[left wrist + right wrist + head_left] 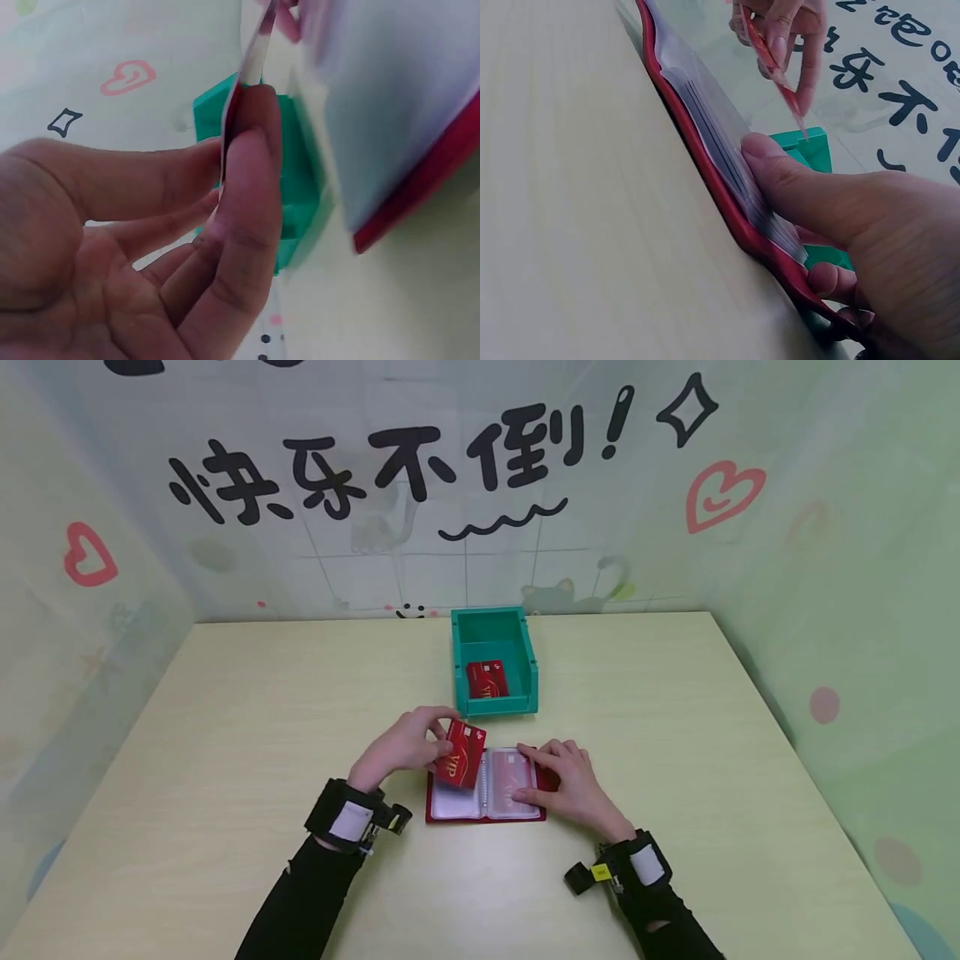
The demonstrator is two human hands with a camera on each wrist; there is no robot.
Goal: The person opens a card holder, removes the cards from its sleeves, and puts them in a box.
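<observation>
- Your right hand (566, 781) lies nearest you, fingers spread flat and pressing the right-hand page of the open red card holder (486, 787), which rests on the table (225, 735).
- Just left of it, your left hand (405, 747) pinches a red VIP card (462, 754) between thumb and fingertips, tilted over the holder's left page.
- From the left wrist view the card (251, 71) shows edge-on, clamped by its lower part, with the upper part free.
- Judge the card light, thin and stiff, with a glossy face that may slip; hold it by the edges near one short end so the opposite end stays free.
- Clear plastic sleeves (712, 120) in the holder look soft and floppy, so your pressing hand likely keeps them flat.
- Beyond the holder stands a green bin (495, 662), close but not touching it, with another red card (487, 679) lying inside.
</observation>
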